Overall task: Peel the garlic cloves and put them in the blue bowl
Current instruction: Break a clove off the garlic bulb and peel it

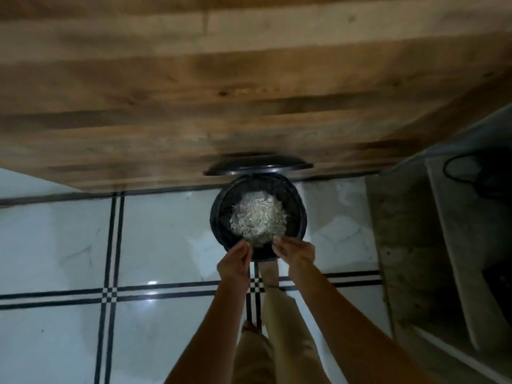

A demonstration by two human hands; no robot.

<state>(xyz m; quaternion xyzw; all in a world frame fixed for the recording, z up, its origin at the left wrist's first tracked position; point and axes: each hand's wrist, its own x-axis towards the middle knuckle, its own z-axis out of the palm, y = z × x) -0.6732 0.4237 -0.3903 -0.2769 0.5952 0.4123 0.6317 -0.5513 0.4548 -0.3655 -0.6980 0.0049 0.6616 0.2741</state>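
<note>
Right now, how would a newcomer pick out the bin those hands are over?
Follow the wooden cabinet front down to the tiled floor. The bin stands against it: round, black, lid raised, heaped with pale peelings.

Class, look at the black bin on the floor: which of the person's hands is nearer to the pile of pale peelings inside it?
Right hand, narrowly: it hangs over the black bin's near rim beside the peelings. The left hand sits slightly farther back.
</note>
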